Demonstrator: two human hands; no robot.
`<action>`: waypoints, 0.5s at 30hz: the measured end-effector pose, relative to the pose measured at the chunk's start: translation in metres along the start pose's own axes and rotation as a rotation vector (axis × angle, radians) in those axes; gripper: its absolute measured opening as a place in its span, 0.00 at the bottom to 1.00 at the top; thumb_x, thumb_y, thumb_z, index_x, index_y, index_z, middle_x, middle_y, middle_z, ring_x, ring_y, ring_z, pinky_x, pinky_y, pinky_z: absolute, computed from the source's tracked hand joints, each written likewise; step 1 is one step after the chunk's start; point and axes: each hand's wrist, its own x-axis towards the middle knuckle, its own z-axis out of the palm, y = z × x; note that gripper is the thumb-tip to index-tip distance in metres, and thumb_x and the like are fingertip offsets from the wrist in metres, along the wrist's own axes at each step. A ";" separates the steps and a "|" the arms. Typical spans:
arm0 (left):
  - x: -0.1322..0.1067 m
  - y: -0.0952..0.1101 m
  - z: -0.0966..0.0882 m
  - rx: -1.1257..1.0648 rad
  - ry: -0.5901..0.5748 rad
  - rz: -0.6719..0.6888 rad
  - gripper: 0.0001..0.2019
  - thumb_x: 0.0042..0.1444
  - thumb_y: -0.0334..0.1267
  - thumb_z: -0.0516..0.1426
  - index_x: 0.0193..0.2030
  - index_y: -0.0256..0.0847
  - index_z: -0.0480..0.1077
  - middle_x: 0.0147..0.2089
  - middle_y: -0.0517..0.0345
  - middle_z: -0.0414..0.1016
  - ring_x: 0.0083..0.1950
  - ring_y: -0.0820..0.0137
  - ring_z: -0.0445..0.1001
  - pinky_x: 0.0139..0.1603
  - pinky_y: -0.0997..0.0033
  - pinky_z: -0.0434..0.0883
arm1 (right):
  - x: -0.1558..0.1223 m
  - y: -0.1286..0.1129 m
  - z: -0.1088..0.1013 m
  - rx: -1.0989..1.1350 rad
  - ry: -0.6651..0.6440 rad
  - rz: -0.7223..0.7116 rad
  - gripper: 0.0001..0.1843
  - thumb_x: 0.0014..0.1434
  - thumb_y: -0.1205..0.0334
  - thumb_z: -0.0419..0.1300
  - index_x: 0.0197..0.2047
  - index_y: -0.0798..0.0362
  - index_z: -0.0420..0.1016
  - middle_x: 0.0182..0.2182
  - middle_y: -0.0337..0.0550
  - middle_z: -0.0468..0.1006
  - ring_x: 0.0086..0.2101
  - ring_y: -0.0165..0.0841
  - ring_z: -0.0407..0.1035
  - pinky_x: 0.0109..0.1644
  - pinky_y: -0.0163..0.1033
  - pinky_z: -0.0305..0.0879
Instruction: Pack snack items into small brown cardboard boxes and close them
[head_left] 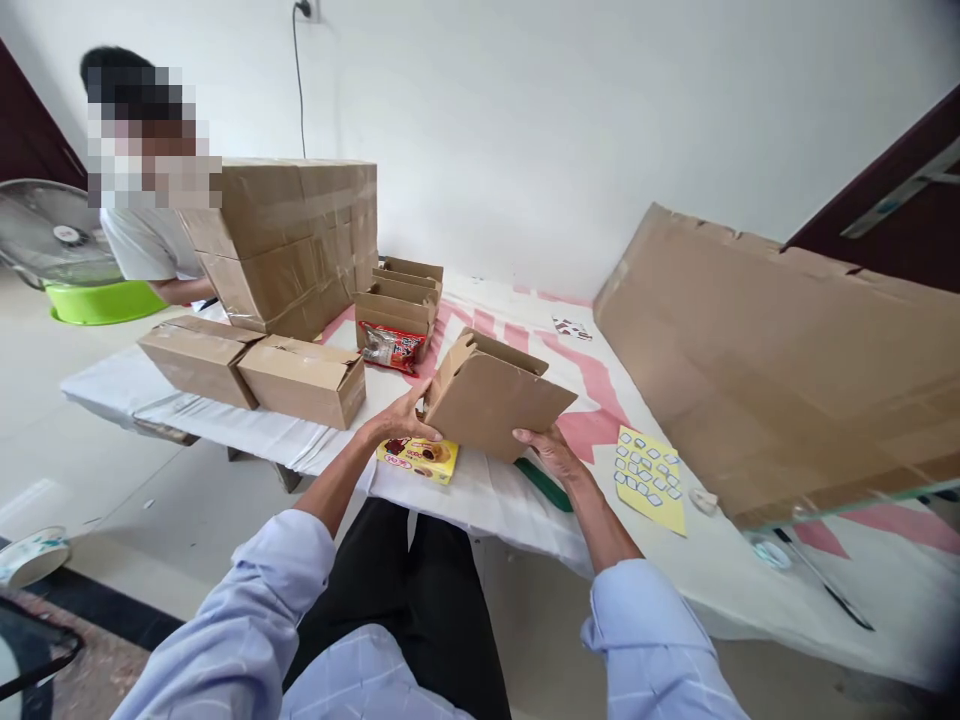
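A brown cardboard box (pixel 495 400) is tilted above the near part of the table, its upper side open with flaps standing. My left hand (pixel 407 418) grips its left end, thumb on the near face. At the lower right, my right hand (pixel 553 450) holds the box with its thumb on the near face and the other fingers hidden. Under my left hand lies a yellow snack box (pixel 420 460) with printed pictures. A flat dark green object (pixel 544 485) lies on the cloth beside my right hand, partly hidden by it.
Closed cartons (pixel 304 375) stand left, before a large taped stack (pixel 300 240). A red snack packet (pixel 391 347) leans against open boxes (pixel 401 290). A yellow sticker sheet (pixel 649 480) and a big cardboard panel (pixel 780 360) are right. Another person (pixel 150 240) is behind the stack.
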 end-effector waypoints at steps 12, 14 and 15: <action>-0.028 0.031 -0.007 0.647 -0.232 -0.110 0.48 0.31 0.55 0.81 0.60 0.43 0.72 0.61 0.40 0.71 0.63 0.37 0.71 0.63 0.43 0.74 | 0.034 -0.002 0.028 -0.061 0.104 -0.125 0.53 0.42 0.46 0.83 0.70 0.42 0.70 0.60 0.51 0.83 0.56 0.52 0.78 0.62 0.62 0.77; -0.040 0.041 0.000 0.732 -0.150 -0.061 0.46 0.31 0.49 0.83 0.57 0.44 0.70 0.60 0.41 0.71 0.62 0.39 0.70 0.62 0.44 0.74 | 0.045 0.000 0.049 -0.081 0.068 -0.165 0.56 0.42 0.45 0.83 0.71 0.43 0.68 0.63 0.53 0.81 0.59 0.52 0.76 0.63 0.59 0.76; -0.047 0.045 0.003 0.763 -0.111 -0.033 0.46 0.31 0.46 0.83 0.57 0.44 0.69 0.61 0.42 0.71 0.63 0.40 0.70 0.62 0.43 0.74 | 0.051 0.001 0.061 -0.092 0.048 -0.193 0.57 0.42 0.44 0.83 0.72 0.43 0.67 0.64 0.53 0.79 0.62 0.52 0.74 0.64 0.58 0.76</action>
